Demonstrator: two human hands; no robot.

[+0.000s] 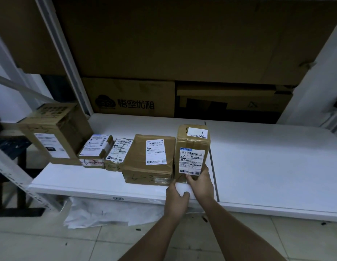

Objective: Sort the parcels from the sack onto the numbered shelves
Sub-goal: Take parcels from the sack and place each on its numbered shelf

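A tall brown parcel [192,147] with white labels, one marked 7, stands upright on the white shelf [267,162], at the right end of a row of parcels. My right hand [200,180] holds its lower front, thumb on the label and fingers round the right side. My left hand [176,196] touches the parcel's lower left corner, with its thumb resting on the shelf edge. Left of it lies a flat brown parcel [150,159], marked 6-3 on its front.
Further left sit two small parcels [117,154] [95,149] and a larger carton [54,132]. Big cardboard boxes [133,97] line the back of the shelf. White plastic sheeting [107,211] lies on the tiled floor below. A metal shelf frame [11,170] slants at left.
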